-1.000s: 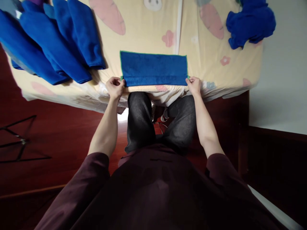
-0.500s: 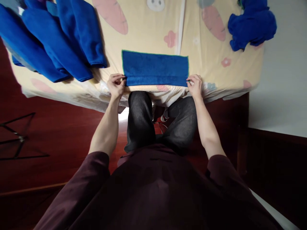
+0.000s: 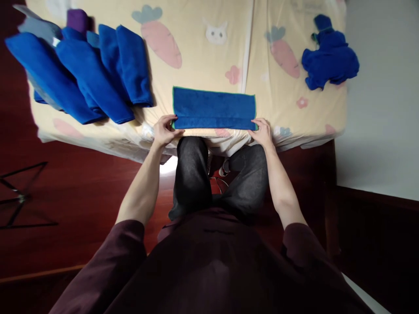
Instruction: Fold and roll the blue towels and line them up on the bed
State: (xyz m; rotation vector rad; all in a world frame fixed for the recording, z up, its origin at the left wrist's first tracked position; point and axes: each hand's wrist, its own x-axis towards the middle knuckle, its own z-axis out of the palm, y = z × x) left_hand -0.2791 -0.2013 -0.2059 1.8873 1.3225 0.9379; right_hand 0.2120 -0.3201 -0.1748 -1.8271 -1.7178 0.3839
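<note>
Nothing readable shows anywhere: no words, numbers or brand marks on the blue towel (image 3: 214, 109), the folded towels (image 3: 91, 74) or the crumpled cloth (image 3: 330, 61). The bed sheet (image 3: 203, 65) carries only printed pictures, with no lettering among them — carrots (image 3: 162, 41), a cat face (image 3: 216, 32), small flowers (image 3: 233, 75).

You have two hands: left hand (image 3: 164, 131), right hand (image 3: 262, 133). One flat blue cloth (image 3: 214, 108) between your fingers (image 3: 170, 118). Four folded blue towels (image 3: 94, 74) beyond left fingers; one crumpled blue heap (image 3: 329, 61) beyond right fingers.
</note>
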